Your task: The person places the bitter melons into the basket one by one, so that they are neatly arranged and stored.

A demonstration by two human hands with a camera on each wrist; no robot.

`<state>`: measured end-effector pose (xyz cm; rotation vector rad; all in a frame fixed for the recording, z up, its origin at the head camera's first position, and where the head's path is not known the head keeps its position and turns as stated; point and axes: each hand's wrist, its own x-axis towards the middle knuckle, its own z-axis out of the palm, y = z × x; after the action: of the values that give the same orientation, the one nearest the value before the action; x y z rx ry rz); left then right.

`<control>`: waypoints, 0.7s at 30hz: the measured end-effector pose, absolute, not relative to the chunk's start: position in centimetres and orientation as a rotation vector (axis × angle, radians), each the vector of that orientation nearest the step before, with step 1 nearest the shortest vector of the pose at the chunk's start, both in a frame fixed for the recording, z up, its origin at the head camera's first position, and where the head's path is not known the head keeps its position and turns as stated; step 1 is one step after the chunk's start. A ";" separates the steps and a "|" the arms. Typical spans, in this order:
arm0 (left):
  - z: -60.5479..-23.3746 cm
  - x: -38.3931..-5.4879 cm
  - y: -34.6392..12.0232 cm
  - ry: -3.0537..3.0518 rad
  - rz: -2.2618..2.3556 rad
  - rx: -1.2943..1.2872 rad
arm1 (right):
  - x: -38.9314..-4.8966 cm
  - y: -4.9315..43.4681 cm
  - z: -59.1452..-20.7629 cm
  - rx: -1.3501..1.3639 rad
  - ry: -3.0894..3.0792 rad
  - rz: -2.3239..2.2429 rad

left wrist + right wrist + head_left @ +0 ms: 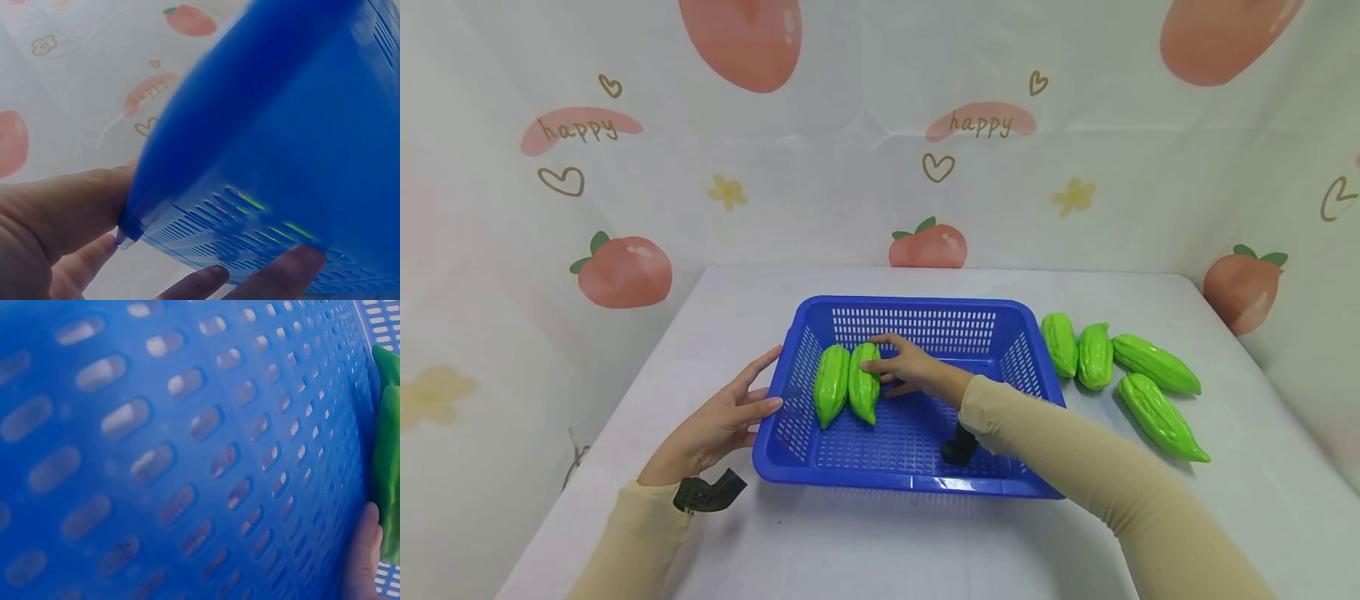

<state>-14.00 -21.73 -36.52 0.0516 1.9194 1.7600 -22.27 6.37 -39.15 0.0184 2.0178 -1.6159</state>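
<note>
A blue plastic basket [910, 487] with slotted walls stands on the table. My left hand [718, 421] holds its left rim; in the left wrist view the thumb [75, 203] reaches the rim and other fingers touch the slotted outer wall. Inside, two bright green bitter melons lie side by side at the left. My right hand [910, 367] grips the right-hand bitter melon [863, 396], thumb across its top. The other bitter melon [832, 385] lies just left of it. In the right wrist view, a fingertip [365, 547] shows beside the green bitter melon [389, 469].
Several more bitter melons lie on the white table [850, 554] right of the basket, among them an upright-lying one [1096, 357] and a slanted one [1161, 417]. A printed white curtain [850, 167] hangs behind. My right forearm [1075, 450] crosses the basket's right side.
</note>
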 end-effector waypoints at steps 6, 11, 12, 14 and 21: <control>-36.5 -14.0 -21.7 1.929 1.756 0.060 | -22.3 6.5 -39.1 0.014 2.023 -1.609; -36.6 -14.1 -21.6 1.936 1.752 0.068 | -22.3 6.6 -39.1 0.009 2.018 -1.614; -36.6 -14.1 -21.6 1.936 1.752 0.067 | -22.3 6.6 -39.1 0.003 2.018 -1.614; -36.6 -14.1 -21.7 1.928 1.759 0.062 | -22.3 6.7 -39.1 -0.009 2.019 -1.616; -36.6 -14.0 -21.6 1.936 1.752 0.041 | -22.3 6.6 -39.1 0.015 2.016 -1.613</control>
<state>-14.00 -21.61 -36.62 0.0415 1.9359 1.7515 -22.34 6.57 -39.13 0.0152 2.0159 -1.6130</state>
